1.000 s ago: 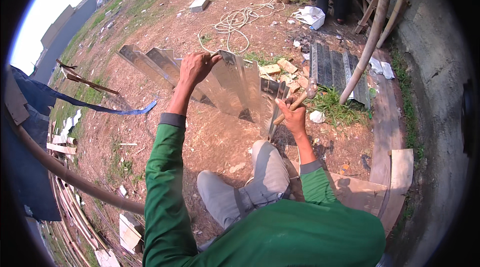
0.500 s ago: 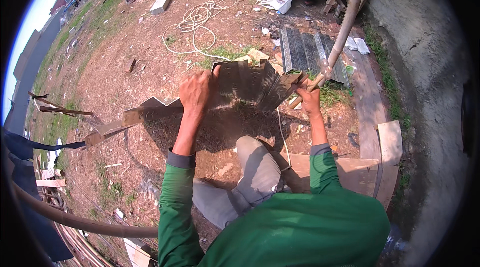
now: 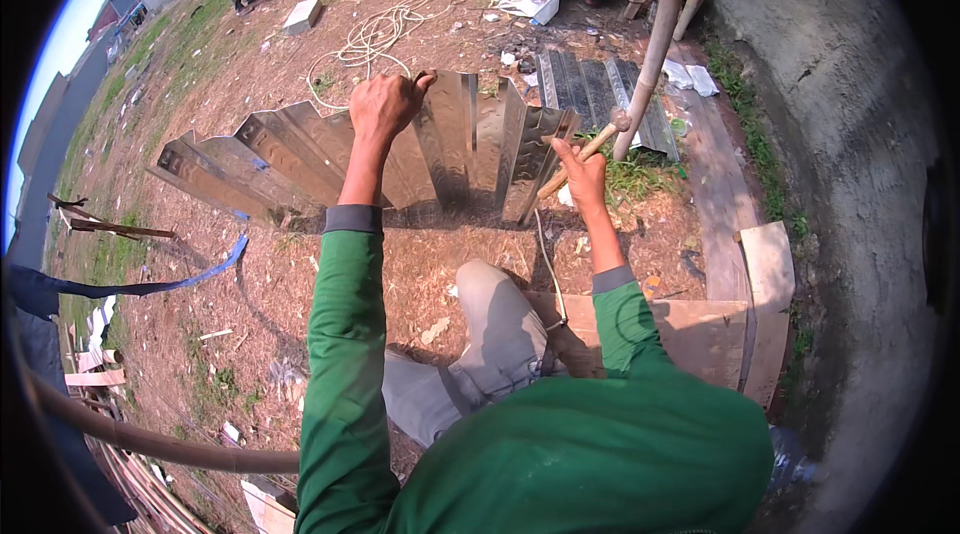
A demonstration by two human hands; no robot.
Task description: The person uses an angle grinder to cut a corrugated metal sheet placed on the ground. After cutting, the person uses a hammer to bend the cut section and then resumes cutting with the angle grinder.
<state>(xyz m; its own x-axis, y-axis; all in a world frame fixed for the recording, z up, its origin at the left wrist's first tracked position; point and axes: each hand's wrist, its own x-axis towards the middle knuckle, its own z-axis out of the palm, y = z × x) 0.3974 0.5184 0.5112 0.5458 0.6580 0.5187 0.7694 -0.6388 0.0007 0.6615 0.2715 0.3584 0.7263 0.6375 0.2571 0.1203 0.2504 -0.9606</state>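
Note:
A corrugated metal sheet [image 3: 450, 149], brownish and folded into deep ridges, stands tilted in front of my knees. My left hand [image 3: 385, 109] is closed over its upper edge, thumb pointing right. My right hand [image 3: 583, 177] is closed around the wooden handle of a hammer [image 3: 600, 141], close to the sheet's right end. The hammer's head points up and right, near a slanting bamboo pole. Whether my right fingers also pinch the sheet's edge, I cannot tell.
More corrugated sheets [image 3: 590, 94] lie beyond, beside the bamboo pole [image 3: 660, 44]. A pale hose [image 3: 385, 34] is coiled on the ground. A concrete wall [image 3: 830, 134] runs along the right. Two people stand far off. A curved pole [image 3: 160, 444] crosses at lower left.
The sheet has swung up, so its broad ridged face now shows and spreads left. My left hand has risen with it. My right hand still holds the hammer.

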